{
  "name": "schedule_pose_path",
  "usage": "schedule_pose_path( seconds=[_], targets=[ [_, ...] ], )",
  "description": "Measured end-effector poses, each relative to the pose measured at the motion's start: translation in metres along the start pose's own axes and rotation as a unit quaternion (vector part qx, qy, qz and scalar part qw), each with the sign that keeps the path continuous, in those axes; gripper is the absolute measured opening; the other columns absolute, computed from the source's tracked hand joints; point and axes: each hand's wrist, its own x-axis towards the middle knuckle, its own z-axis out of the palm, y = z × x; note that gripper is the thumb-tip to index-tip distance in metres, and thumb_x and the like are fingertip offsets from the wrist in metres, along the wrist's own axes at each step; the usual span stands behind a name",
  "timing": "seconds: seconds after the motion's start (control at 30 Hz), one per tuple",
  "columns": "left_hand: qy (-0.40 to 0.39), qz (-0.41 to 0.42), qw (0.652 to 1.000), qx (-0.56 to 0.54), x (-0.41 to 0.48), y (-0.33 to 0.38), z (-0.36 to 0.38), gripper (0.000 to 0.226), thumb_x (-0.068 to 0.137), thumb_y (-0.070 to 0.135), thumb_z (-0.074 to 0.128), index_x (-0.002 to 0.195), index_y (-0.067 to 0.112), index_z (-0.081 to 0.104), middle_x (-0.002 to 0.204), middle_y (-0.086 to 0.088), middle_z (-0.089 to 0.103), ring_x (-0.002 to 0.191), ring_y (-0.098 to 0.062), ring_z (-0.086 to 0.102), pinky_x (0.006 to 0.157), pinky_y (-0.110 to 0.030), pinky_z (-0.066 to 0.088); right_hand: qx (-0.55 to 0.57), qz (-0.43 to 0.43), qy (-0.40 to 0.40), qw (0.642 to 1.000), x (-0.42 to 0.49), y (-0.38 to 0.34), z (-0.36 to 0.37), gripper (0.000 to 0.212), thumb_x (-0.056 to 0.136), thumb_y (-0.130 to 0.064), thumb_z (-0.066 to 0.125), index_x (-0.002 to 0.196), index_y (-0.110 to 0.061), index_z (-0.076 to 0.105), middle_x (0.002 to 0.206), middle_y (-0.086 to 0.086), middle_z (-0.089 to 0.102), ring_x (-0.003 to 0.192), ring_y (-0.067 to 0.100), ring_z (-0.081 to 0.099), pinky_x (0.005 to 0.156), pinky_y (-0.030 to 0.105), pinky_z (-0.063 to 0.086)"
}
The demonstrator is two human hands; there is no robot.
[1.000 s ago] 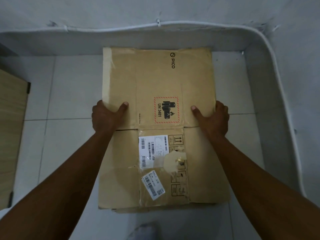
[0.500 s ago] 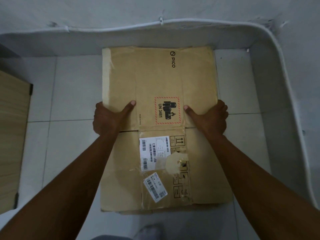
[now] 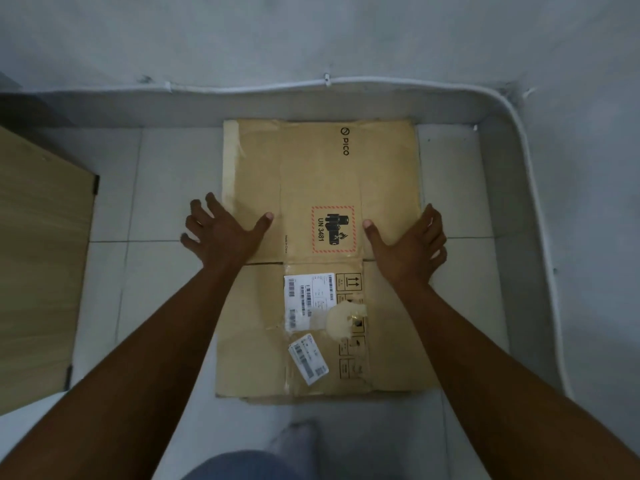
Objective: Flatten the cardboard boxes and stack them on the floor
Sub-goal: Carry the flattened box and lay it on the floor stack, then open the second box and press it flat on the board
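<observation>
A flattened brown cardboard box (image 3: 322, 181) lies on the tiled floor, its far edge against the wall base. It carries a red UN 3481 battery mark, white shipping labels and a PICO logo. Edges of more flat cardboard (image 3: 263, 399) show under its near edge. My left hand (image 3: 221, 233) is at the box's left edge with fingers spread, thumb on the cardboard. My right hand (image 3: 408, 237) is at the right edge, fingers spread, thumb on the cardboard. Neither hand grips anything.
A wooden cabinet (image 3: 38, 265) stands at the left. A white cable (image 3: 533, 209) runs along the wall base at the back and down the right side. My socked foot (image 3: 294, 438) is just in front of the box. Grey floor tiles (image 3: 166, 188) surround the cardboard.
Both hands have let go of the box's side edges and opened, fingers now spread. The box lies flat on the floor in the same place.
</observation>
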Motion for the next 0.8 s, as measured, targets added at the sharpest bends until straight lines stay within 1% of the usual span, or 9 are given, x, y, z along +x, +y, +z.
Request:
schedule_pose_path(
  seconds=[0.07,0.17,0.23,0.3,0.43,0.53,0.6,0.7,0.8],
  targets=[
    [-0.017,0.029,0.999,0.003,-0.028,0.007,-0.037,0.106,0.078,0.073,0.063,0.156,0.017,0.020,0.165,-0.014,0.009,0.149,-0.038,0.013,0.118,-0.059,0.013,0.022,-0.018,-0.018,0.999,-0.028,-0.021,-0.034,0.109,0.081,-0.071,0.063,0.158,-0.013,0.012,0.162,0.010,0.021,0.149,0.031,0.020,0.120,0.058,0.017],
    [-0.063,0.067,0.996,-0.005,-0.081,0.023,-0.111,0.083,0.081,0.067,0.066,0.146,0.021,0.042,0.161,-0.011,0.022,0.146,-0.035,0.023,0.114,-0.054,0.027,0.048,-0.042,-0.090,0.994,-0.078,-0.062,-0.101,0.098,0.088,-0.061,0.063,0.158,-0.014,0.013,0.156,0.011,0.034,0.142,0.032,0.033,0.114,0.054,0.032],
    [-0.098,0.082,0.991,-0.039,-0.119,0.034,-0.171,0.070,0.082,0.065,0.067,0.135,0.021,0.055,0.154,-0.009,0.037,0.141,-0.031,0.034,0.110,-0.047,0.035,0.083,-0.054,-0.147,0.984,-0.115,-0.092,-0.153,0.089,0.090,-0.057,0.063,0.156,-0.018,0.017,0.146,0.006,0.048,0.132,0.029,0.048,0.107,0.050,0.043],
    [-0.116,0.091,0.986,-0.078,-0.161,0.044,-0.243,0.061,0.082,0.064,0.067,0.126,0.022,0.062,0.145,-0.006,0.050,0.133,-0.026,0.047,0.106,-0.040,0.041,0.108,-0.067,-0.200,0.971,-0.155,-0.128,-0.212,0.079,0.090,-0.055,0.064,0.152,-0.023,0.028,0.134,0.001,0.057,0.118,0.025,0.059,0.099,0.046,0.051],
    [-0.118,0.129,0.978,-0.111,-0.239,0.063,-0.407,0.053,0.085,0.062,0.066,0.116,0.020,0.068,0.120,0.000,0.069,0.110,-0.020,0.063,0.096,-0.036,0.051,0.131,-0.108,-0.292,0.941,-0.232,-0.218,-0.342,0.049,0.090,-0.047,0.068,0.131,-0.025,0.053,0.108,-0.005,0.067,0.090,0.014,0.067,0.084,0.036,0.057],
    [-0.092,0.148,0.976,-0.131,-0.283,0.069,-0.526,0.046,0.085,0.057,0.069,0.108,0.018,0.069,0.107,0.000,0.072,0.100,-0.020,0.067,0.091,-0.038,0.054,0.130,-0.158,-0.314,0.927,-0.284,-0.291,-0.428,0.032,0.091,-0.037,0.070,0.118,-0.021,0.063,0.089,-0.011,0.065,0.076,0.004,0.062,0.065,0.013,0.048],
    [-0.066,0.163,0.973,-0.149,-0.305,0.065,-0.598,0.042,0.085,0.054,0.070,0.105,0.017,0.069,0.104,-0.001,0.073,0.095,-0.019,0.068,0.087,-0.036,0.054,0.124,-0.203,-0.312,0.920,-0.315,-0.339,-0.476,0.027,0.092,-0.034,0.069,0.114,-0.019,0.066,0.086,-0.015,0.061,0.076,0.005,0.061,0.059,0.007,0.042],
    [-0.014,0.180,0.965,-0.190,-0.331,0.044,-0.696,0.038,0.086,0.055,0.069,0.104,0.021,0.070,0.094,0.006,0.072,0.087,-0.012,0.067,0.075,-0.028,0.050,0.119,-0.278,-0.299,0.905,-0.362,-0.407,-0.533,0.028,0.094,-0.037,0.066,0.116,-0.020,0.067,0.095,-0.012,0.064,0.088,0.009,0.063,0.068,0.011,0.043],
    [0.030,0.196,0.955,-0.222,-0.349,-0.002,-0.778,0.034,0.084,0.057,0.068,0.101,0.027,0.069,0.086,0.016,0.068,0.087,-0.007,0.066,0.078,-0.028,0.051,0.128,-0.332,-0.277,0.893,-0.415,-0.466,-0.561,0.028,0.094,-0.041,0.065,0.115,-0.023,0.068,0.103,-0.008,0.068,0.094,0.010,0.066,0.073,0.017,0.048]
  ],
)
